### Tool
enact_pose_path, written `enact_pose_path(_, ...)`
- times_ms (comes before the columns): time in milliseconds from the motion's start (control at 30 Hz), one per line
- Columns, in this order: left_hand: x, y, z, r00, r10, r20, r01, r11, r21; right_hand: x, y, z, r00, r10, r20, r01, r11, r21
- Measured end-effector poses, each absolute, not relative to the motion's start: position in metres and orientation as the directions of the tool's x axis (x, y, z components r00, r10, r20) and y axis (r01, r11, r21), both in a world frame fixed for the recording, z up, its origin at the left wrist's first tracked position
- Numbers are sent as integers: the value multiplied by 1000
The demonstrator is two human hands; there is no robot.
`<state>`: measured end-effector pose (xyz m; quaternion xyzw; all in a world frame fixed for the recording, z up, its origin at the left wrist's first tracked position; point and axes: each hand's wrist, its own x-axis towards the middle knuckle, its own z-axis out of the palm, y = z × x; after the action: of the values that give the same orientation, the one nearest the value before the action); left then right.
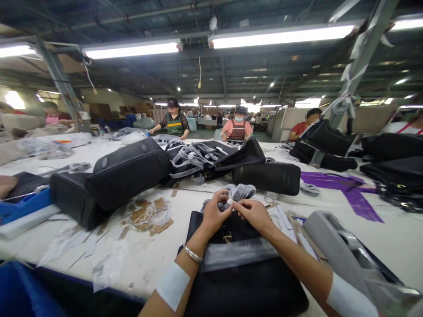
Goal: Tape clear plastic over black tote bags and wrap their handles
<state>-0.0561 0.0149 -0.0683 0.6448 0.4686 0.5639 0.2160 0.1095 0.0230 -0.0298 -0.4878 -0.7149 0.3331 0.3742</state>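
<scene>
A black bag point(244, 286) lies flat on the table in front of me, with a gold-coloured buckle point(227, 237) and a clear plastic strip point(238, 256) across it. Its handle point(243, 192), wrapped in translucent film, is bunched at the far end. Over that end, my left hand point(216, 211) pinches a small white strip point(230, 201) at the wrapped handle. My right hand point(255, 215) meets it from the other side, thumb and forefinger closed on the same strip. Exactly how the strip sits on the handle is hidden by my fingers.
Black bags point(128, 171) are piled across the table, with another bag point(267, 177) behind my hands. Cardboard tags with strings point(150, 215) lie left. A grey tape dispenser point(346, 251) stands right, near purple plastic point(343, 189). Co-workers point(173, 121) sit across the table.
</scene>
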Motion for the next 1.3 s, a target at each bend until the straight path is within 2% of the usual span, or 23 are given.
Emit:
enact_pose_path(100,-57,17,-71,-55,857,512,335,-467,818,115,24,-30,-316,929,191,461,326,-825)
enact_pose_path(200,-58,16,-71,-46,863,503,315,-465,827,120,23,-29,-380,903,200,531,390,-752)
enact_pose_path(367,-59,16,-70,-44,864,501,279,-471,837,120,24,-33,-368,895,253,610,438,-661)
enact_pose_path(467,-58,16,-69,-20,874,486,203,-472,858,116,28,-37,-323,914,247,548,393,-738)
enact_pose_path(567,-57,16,-67,8,891,454,127,-451,884,112,35,-44,-279,943,182,370,280,-886)
enact_pose_path(667,-54,15,-67,37,908,416,58,-418,907,109,45,-51,-257,960,113,227,174,-958)
enact_pose_path(767,-52,14,-68,71,915,396,28,-399,916,109,52,-57,-193,977,86,247,133,-960)
enact_pose_path(867,-53,16,-69,14,911,412,47,-412,910,112,50,-57,-221,968,118,244,172,-954)
enact_pose_path(967,-56,19,-70,-44,893,448,104,-442,891,113,38,-50,-295,942,157,65,184,-981)
enact_pose_path(1033,-57,19,-70,-56,886,461,145,-449,882,110,29,-45,-332,936,116,-74,97,-993)
enact_pose_path(1100,-56,18,-69,-45,881,471,169,-458,873,105,23,-42,-331,941,72,-138,28,-990)
enact_pose_path(1200,-54,15,-69,-13,868,496,175,-487,856,94,23,-44,-245,965,95,-132,64,-989)
enact_pose_path(1300,-53,14,-70,-11,853,522,191,-511,838,83,38,-50,-141,983,121,-11,121,-993)
